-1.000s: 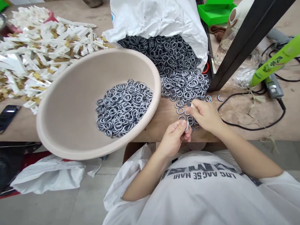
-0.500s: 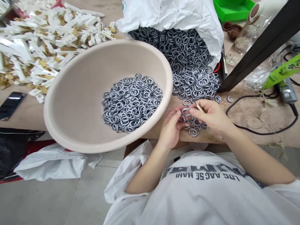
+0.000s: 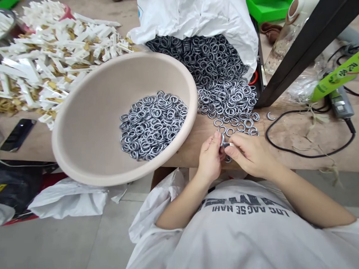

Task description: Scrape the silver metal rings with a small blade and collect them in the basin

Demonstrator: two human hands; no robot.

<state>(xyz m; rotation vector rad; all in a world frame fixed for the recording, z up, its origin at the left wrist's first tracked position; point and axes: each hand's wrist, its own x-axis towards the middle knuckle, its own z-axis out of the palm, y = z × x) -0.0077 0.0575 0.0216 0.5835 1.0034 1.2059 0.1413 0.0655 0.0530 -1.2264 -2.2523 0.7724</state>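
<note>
Pinched between the thumb and fingers of my left hand (image 3: 210,155) is a grey ring (image 3: 222,139). My right hand (image 3: 248,152) grips a small blade-like tool (image 3: 226,144), whose dark tip meets the ring; its full shape is hidden by the fingers. Loose grey rings (image 3: 231,130) lie on the table just beyond both hands. Behind them a heap of the same rings (image 3: 225,95) spills from a white sack (image 3: 195,12). To the left, a large beige basin (image 3: 87,114) holds a pile of grey rings (image 3: 152,125).
White plastic strips (image 3: 53,52) and tan pieces are heaped at the far left, near a phone (image 3: 18,134). On the right stand a dark metal post (image 3: 306,47), a corded grey tool (image 3: 340,105) and a green box (image 3: 269,7). A black cable (image 3: 286,148) loops on the table.
My hands have come closer together, and the tool's tip has moved onto the ring. My left fingers have closed more tightly around it. The whole view has shifted slightly.
</note>
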